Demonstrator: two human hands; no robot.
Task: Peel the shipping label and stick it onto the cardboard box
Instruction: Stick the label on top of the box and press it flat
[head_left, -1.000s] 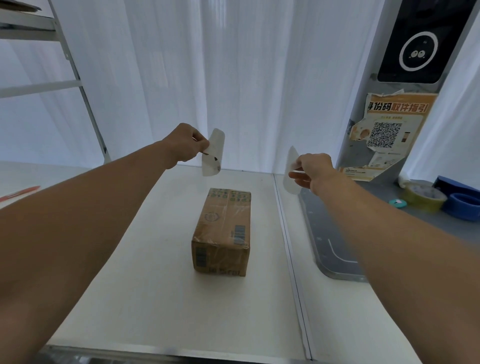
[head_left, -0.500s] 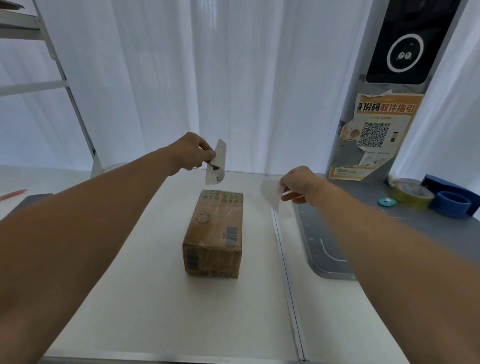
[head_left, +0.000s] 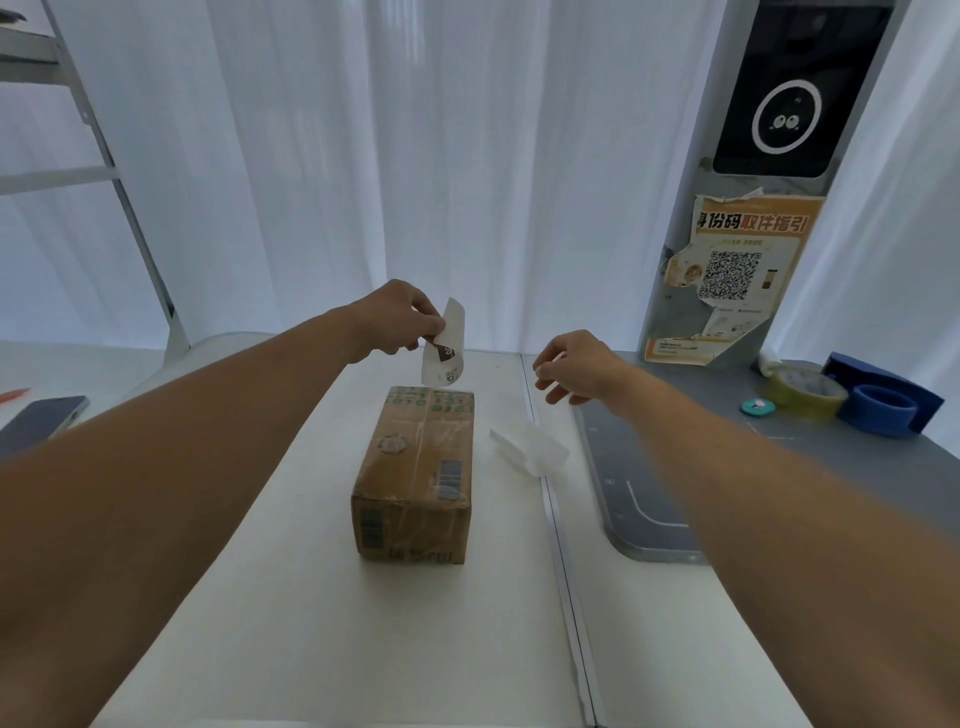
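The left hand (head_left: 397, 319) pinched a curled white shipping label with a small QR code (head_left: 444, 345) between thumb and fingertips, holding it in the air just above the far end of the brown tape-wrapped cardboard box (head_left: 418, 475). That box sat lengthwise at the middle of the white table (head_left: 291, 597). At about two o'clock from the box, the right hand (head_left: 576, 366) hovered with loosely spread fingers, holding nothing. Below it, at three o'clock from the box, a translucent white backing sheet (head_left: 530, 449) appeared blurred near the table's seam; whether it touched the table I could not tell.
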